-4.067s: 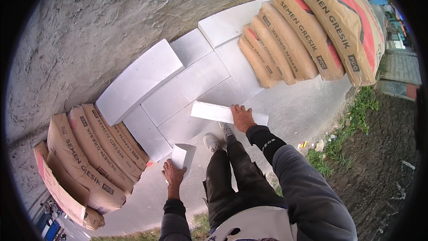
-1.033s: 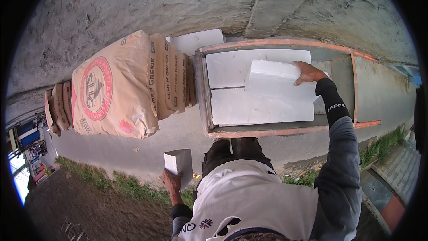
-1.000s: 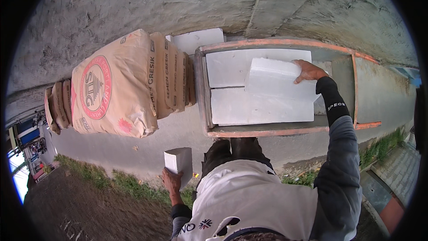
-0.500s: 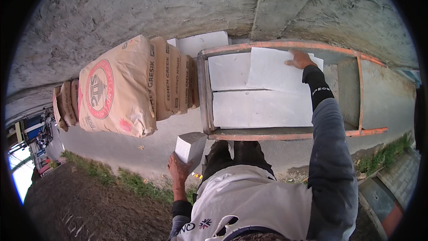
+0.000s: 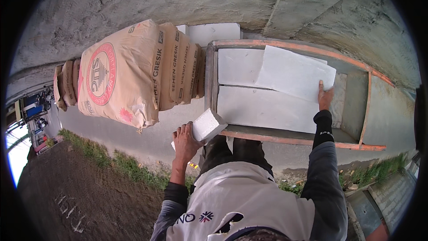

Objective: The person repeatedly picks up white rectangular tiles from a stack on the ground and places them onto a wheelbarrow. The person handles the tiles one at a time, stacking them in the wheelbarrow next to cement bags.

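My left hand (image 5: 185, 143) is closed around a small, chunky light-grey block (image 5: 208, 125), held beside the near left corner of the orange-edged cart (image 5: 299, 141). Inside the cart lie flat, pale lightweight blocks, one long block (image 5: 263, 107) along the near side and another block (image 5: 238, 64) at the far left. A further white block (image 5: 298, 72) rests askew on top of them. My right hand (image 5: 326, 95) grips that block at its near right corner, a finger lying over the top face and the other fingers partly hidden.
Stacked brown paper cement bags (image 5: 120, 73) stand left of the cart, with smaller bags (image 5: 67, 82) farther left. White blocks (image 5: 214, 33) lie behind, by the rough grey wall (image 5: 178, 0). Grass (image 5: 102, 154) edges the pavement on my near side.
My right hand has moved from the top block's far edge to its near right corner, and that block sits more askew. My left hand has raised and turned the small block toward the cart.
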Tool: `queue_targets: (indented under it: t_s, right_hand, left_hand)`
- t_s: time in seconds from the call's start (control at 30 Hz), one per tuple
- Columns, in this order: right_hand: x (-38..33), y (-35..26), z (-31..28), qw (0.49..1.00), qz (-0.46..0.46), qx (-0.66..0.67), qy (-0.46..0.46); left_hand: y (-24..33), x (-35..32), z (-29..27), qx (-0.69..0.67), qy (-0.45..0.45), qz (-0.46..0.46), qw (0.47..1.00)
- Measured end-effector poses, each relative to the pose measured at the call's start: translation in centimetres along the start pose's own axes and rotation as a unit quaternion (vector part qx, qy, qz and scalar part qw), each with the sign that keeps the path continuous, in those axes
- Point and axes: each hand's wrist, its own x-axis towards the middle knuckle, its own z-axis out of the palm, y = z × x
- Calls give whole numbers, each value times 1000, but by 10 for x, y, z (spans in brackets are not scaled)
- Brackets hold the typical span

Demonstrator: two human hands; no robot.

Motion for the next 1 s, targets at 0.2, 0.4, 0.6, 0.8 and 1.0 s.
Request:
queue_targets:
  t_s: [0.2,0.4,0.6,0.8,1.0]
  right_hand:
    - [-14,-24,-5,999,26,-27,-14]
    - [-24,-41,-15,991,70,-106,-32]
    - [-33,-62,-15,990,79,-113,-25]
    - [-34,-53,-19,990,86,-108,-13]
    - [-40,-54,-20,987,96,-126,-25]
  left_hand:
    - [72,102,-37,19,-54,99,993]
    - [122,225,-53,80,-125,163,975]
    - [128,342,-55,96,-193,206,954]
    - [162,387,-54,57,-213,211,952]
    - [144,396,-23,16,-89,247,965]
